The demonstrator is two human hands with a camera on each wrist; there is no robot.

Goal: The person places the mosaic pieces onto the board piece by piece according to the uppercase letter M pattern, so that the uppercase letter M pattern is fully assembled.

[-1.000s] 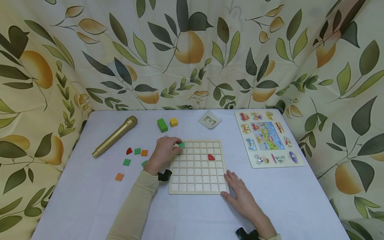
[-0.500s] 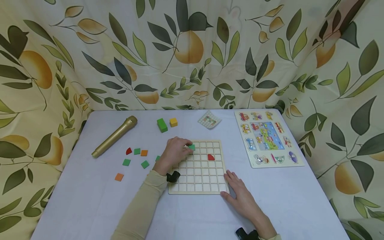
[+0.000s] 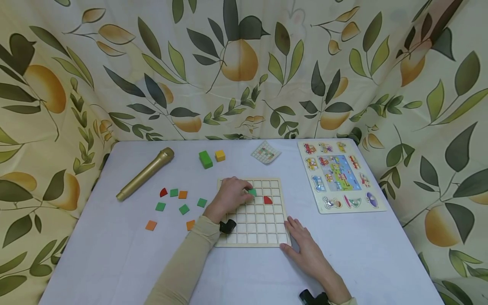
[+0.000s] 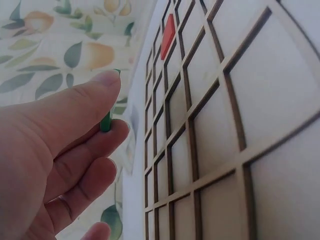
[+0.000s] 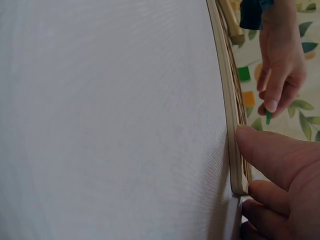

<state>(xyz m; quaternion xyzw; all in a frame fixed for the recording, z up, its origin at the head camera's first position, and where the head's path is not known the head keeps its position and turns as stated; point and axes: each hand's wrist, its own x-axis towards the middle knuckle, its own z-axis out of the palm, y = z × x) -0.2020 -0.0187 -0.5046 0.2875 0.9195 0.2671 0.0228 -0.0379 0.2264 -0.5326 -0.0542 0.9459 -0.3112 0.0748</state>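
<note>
That green tile looks thin, stiff and featherlight, so an edge pinch suits it; the left hand has it between thumb and fingertips over the far-middle cells of the wooden grid board. The right hand lies flat, fingers relaxed, against the board's near-right corner. The white tablecloth looks smooth, and leafy curtains close in on all sides.

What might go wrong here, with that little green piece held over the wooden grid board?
The left hand only pinches the thin green tile by its edge between thumb and fingertips, so it might slip and drop into the wrong cell. It hangs close to the red piece, which a stray finger could knock. The right hand merely rests against the wooden grid board corner, so a firm push could shift it.
</note>
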